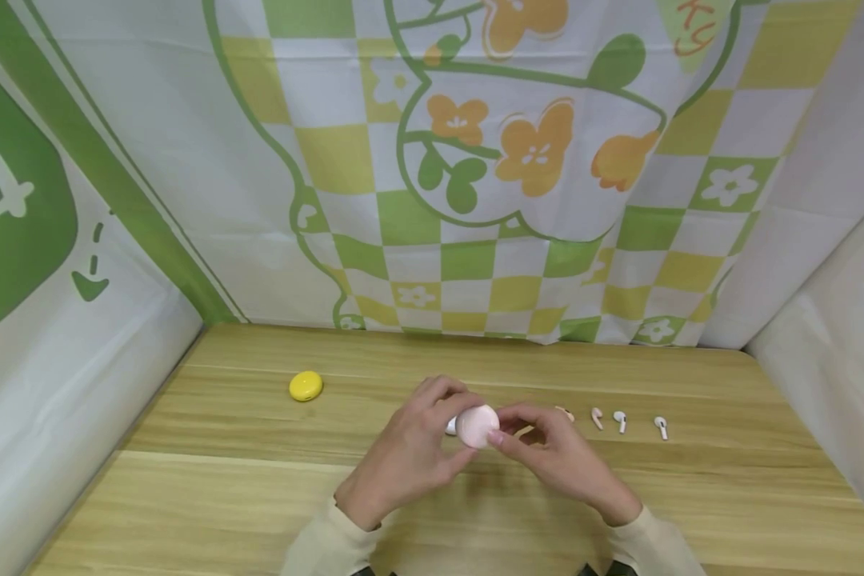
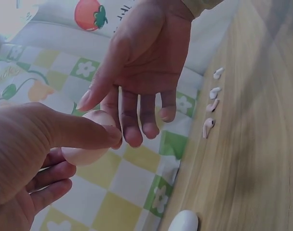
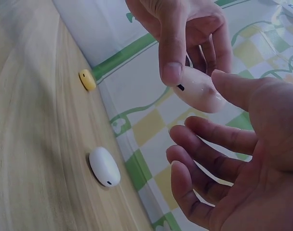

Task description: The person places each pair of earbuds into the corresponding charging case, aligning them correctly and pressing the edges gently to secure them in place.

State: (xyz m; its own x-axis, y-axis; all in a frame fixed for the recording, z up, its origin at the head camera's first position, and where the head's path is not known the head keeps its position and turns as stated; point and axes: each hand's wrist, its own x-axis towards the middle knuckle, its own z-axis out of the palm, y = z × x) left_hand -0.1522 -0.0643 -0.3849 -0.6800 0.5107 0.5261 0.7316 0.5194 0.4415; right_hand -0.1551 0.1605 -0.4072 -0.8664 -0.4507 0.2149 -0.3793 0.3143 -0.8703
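A pale pink, rounded earbud case (image 1: 478,426) is held above the table by my left hand (image 1: 421,444), thumb on one face and fingers behind. Its small dark slot shows in the right wrist view. My right hand (image 1: 562,456) is at the case's right side; the thumb tip appears to touch it, while the other fingers are loosely bent with a gap below the case (image 3: 204,94). Whether the case lid is parted cannot be told. A white earbud case (image 3: 104,166) lies on the table behind, mostly hidden by the left hand in the head view.
A yellow earbud case (image 1: 306,386) lies at the table's back left. Several earbuds stand in a row to the right, including a pink earbud (image 1: 596,418) and a white earbud (image 1: 661,428). A patterned cloth (image 1: 468,264) hangs along the wooden table's (image 1: 223,496) back edge.
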